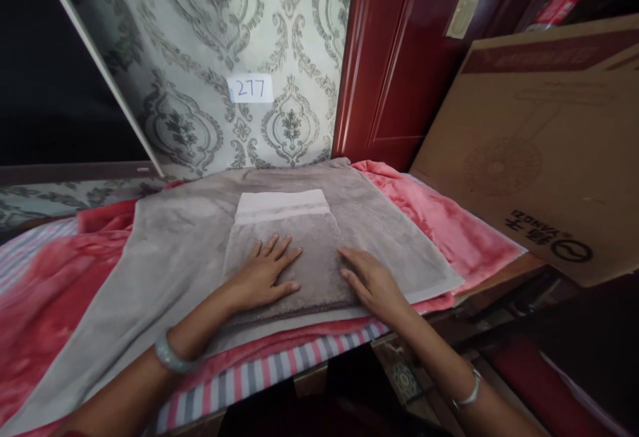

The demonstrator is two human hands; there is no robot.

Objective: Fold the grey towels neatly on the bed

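head view: one camera, looking down at the bed
progress: small towel (292, 251) looks folded into a neat rectangle already, just getting smoothed; I'd say nearly done
towel look: grey-brown plush, pale band at far edge, lying mid-bed on a big grey towel (164, 257)
left hand (262, 277): flat, fingers spread, pressing on it, gripping nothing
right hand (372, 282): open, flat at its right edge
underneath: pink blanket (449, 224)

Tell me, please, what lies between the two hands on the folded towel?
In the head view, only bare grey cloth of the folded towel lies between the left hand and the right hand; nothing else rests there.
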